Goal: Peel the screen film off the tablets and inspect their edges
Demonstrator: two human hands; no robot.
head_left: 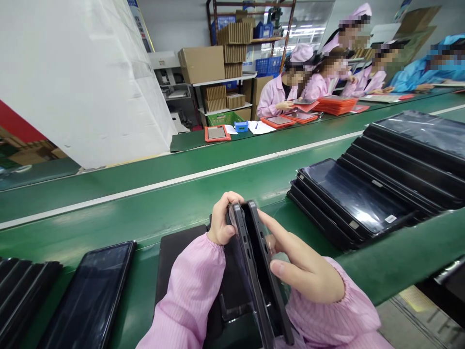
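Two black tablets stand on edge in front of me, side by side with a narrow gap between them. My left hand is closed round the far end of the left tablet, thumb on its outer side. My right hand holds the right tablet from the right, with thumb and fingers against its face. Ports and buttons show along the upturned edges. Beneath my left sleeve lies a flat dark tablet or panel, partly hidden. A tablet with a glossy screen lies to the left.
At right, stacks of film-covered tablets rest on the green conveyor; more dark ones lean together at left. Across the belt, co-workers in pink and blue sit by orange-framed items. A white wrapped stack and shelves with cartons stand behind.
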